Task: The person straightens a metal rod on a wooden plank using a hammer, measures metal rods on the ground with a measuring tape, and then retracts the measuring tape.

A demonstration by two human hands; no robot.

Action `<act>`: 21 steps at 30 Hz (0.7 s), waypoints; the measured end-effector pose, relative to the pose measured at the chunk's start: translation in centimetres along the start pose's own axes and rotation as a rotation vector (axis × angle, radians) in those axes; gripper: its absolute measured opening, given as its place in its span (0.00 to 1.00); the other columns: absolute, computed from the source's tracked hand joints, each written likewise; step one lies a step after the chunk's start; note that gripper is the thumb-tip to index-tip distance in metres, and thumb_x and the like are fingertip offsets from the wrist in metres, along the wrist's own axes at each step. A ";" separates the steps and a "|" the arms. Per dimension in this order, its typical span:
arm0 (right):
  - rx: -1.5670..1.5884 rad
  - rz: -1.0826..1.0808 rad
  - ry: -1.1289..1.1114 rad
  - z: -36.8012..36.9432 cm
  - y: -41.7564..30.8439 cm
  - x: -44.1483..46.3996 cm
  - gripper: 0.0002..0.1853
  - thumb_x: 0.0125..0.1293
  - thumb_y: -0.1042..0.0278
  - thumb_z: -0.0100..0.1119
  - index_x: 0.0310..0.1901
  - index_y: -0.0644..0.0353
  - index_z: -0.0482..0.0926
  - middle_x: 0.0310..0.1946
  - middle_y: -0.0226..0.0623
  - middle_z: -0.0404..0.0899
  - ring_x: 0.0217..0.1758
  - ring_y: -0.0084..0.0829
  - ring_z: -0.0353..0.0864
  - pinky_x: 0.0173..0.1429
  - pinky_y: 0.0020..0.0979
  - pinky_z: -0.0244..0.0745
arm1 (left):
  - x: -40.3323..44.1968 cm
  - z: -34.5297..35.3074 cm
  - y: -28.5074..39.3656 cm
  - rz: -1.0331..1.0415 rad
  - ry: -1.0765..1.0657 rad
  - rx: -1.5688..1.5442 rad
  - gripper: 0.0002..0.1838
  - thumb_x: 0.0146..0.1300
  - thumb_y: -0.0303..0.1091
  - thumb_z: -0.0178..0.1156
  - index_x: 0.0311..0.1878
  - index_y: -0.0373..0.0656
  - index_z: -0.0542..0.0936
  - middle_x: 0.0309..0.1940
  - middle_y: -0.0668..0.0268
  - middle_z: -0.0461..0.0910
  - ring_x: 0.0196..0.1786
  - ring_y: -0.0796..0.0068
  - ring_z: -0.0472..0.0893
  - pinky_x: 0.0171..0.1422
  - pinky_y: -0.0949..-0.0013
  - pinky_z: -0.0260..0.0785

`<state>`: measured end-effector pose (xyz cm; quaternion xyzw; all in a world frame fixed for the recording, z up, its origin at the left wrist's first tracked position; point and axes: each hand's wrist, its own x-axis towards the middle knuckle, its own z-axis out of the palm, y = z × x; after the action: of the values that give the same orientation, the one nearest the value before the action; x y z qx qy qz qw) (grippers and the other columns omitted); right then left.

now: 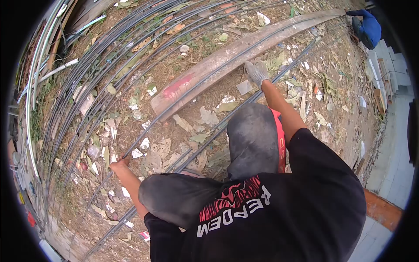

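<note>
A long wooden plank (218, 65) with a red paint patch lies on the ground in front of me. Along it runs a thin dark steel bar (200, 81), which reaches down to my left hand (120, 163). My left hand is closed around this bar, low at the left. My right hand (257, 73), in a grey glove, is at the plank's near edge with its fingers stretched out. Below that hand, a bundle of steel bars (227, 117) passes beside my knee. Whether the right palm touches the plank or the bundle is hard to make out.
Many more steel bars (109, 48) curve across the ground on the left, beside pale pipes (30, 105). Dry leaves and broken white pieces litter the soil. Another person in blue (369, 28) bends at the plank's far end. Pale tiles (393, 144) border the right side.
</note>
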<state>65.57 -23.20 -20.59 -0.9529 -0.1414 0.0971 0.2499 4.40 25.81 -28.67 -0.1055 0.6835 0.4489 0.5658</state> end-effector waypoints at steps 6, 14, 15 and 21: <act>-0.317 0.319 0.356 -4.9 14.6 -19.8 0.20 0.64 0.51 0.64 0.45 0.62 0.81 0.41 0.55 0.82 0.48 0.54 0.81 0.53 0.49 0.73 | 1.2 -0.2 -0.6 0.200 -0.070 0.107 0.15 0.73 0.45 0.43 0.41 0.42 0.65 0.25 0.65 0.65 0.28 0.70 0.68 0.45 0.56 0.71; -0.464 0.561 0.253 -7.3 18.3 -33.6 0.21 0.62 0.58 0.64 0.53 0.60 0.76 0.46 0.53 0.80 0.56 0.55 0.78 0.58 0.50 0.73 | 1.0 0.3 -1.3 0.229 -0.162 0.121 0.13 0.73 0.41 0.40 0.35 0.44 0.62 0.23 0.66 0.62 0.25 0.70 0.65 0.39 0.58 0.69; -0.436 0.602 0.227 -7.5 18.6 -32.0 0.19 0.62 0.61 0.62 0.53 0.60 0.76 0.48 0.53 0.80 0.57 0.55 0.78 0.59 0.49 0.73 | 1.4 0.0 -1.2 0.208 -0.173 0.079 0.12 0.73 0.40 0.39 0.34 0.44 0.62 0.22 0.66 0.62 0.25 0.70 0.65 0.39 0.58 0.68; -0.524 0.692 -0.084 -9.3 22.1 -26.5 0.17 0.63 0.64 0.57 0.52 0.59 0.74 0.44 0.56 0.84 0.51 0.59 0.84 0.54 0.54 0.75 | 1.2 0.1 -2.5 0.093 -0.234 -0.121 0.13 0.73 0.37 0.37 0.29 0.45 0.60 0.20 0.66 0.60 0.22 0.70 0.63 0.34 0.60 0.67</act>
<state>47.93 -54.22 -20.70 -0.9706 0.1566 0.1746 -0.0535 5.70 24.84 -30.96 -0.0545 0.5887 0.5241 0.6130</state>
